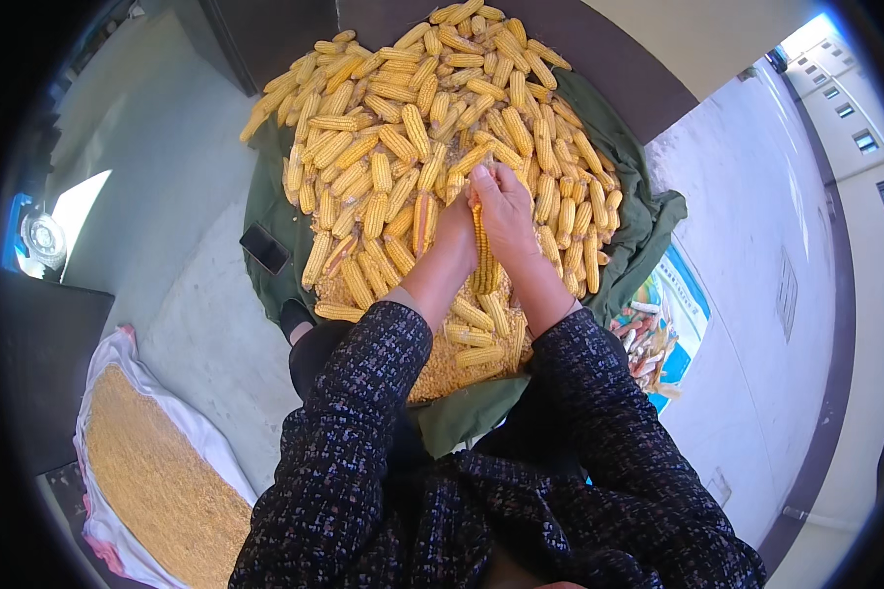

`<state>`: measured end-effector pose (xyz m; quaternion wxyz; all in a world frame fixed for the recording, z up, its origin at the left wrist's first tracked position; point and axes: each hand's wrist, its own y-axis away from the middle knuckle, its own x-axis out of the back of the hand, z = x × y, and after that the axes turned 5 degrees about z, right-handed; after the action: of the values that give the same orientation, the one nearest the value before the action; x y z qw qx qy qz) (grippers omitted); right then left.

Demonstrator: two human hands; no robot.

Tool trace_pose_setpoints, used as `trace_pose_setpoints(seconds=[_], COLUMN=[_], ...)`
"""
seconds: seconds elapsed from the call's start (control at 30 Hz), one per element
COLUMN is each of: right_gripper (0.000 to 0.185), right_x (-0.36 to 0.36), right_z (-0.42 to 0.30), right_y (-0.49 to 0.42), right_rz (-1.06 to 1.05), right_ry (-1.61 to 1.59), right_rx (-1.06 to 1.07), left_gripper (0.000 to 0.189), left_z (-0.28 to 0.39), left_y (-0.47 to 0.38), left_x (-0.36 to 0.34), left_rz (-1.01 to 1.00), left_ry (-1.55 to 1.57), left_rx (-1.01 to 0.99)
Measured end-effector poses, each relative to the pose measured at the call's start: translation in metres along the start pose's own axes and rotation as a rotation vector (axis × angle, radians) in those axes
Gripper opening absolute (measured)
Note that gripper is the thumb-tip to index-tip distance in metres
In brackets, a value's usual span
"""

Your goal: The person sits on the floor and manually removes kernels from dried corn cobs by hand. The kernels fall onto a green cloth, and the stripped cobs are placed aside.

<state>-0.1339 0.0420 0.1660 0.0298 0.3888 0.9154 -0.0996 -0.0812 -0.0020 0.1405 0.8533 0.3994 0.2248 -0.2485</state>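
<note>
Both of my hands meet over a big heap of yellow corn cobs [412, 125]. An ear of corn [486, 258] hangs between them, its lower end pointing towards me and its kernels still on there. My right hand [506, 210] is closed around its upper part, where a reddish bare patch shows. My left hand [457, 228] presses against the ear from the left; its fingers are largely hidden. Below the hands, several ears lie on loose corn kernels [442, 368]. Some ears in the heap have bare reddish strips.
A green cloth [652, 221] lies under the heap, with a smartphone [264, 249] on its left edge. Stripped cobs [644, 346] lie on a printed sack [689, 287] at the right. Grain fills a white cloth [214, 449] at lower left. A dark wall base [633, 66] stands behind.
</note>
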Motion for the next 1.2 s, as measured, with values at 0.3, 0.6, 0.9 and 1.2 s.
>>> trace_pose_setpoints(seconds=[0.3, 0.6, 0.9, 1.2], right_gripper=[0.026, 0.030, 0.030, 0.029], right_x=[0.020, 0.004, 0.025, 0.011], right_z=[-0.018, -0.011, -0.029, -0.020], right_y=[-0.019, -0.007, -0.019, -0.015], right_rz=[0.197, 0.093, 0.272, 0.230], right_ry=[-0.141, -0.020, -0.091, -0.031], right_rx=[-0.204, -0.070, -0.170, -0.102], left_gripper=[0.052, 0.039, 0.046, 0.032], left_z=[-0.009, -0.013, -0.013, -0.027], left_y=[-0.002, 0.002, 0.013, 0.015], left_x=[-0.006, 0.002, -0.009, -0.004], left_rz=[0.103, -0.052, 0.093, -0.093], left_ry=[-0.247, -0.055, -0.195, -0.095], left_rx=[0.024, 0.003, 0.044, 0.023])
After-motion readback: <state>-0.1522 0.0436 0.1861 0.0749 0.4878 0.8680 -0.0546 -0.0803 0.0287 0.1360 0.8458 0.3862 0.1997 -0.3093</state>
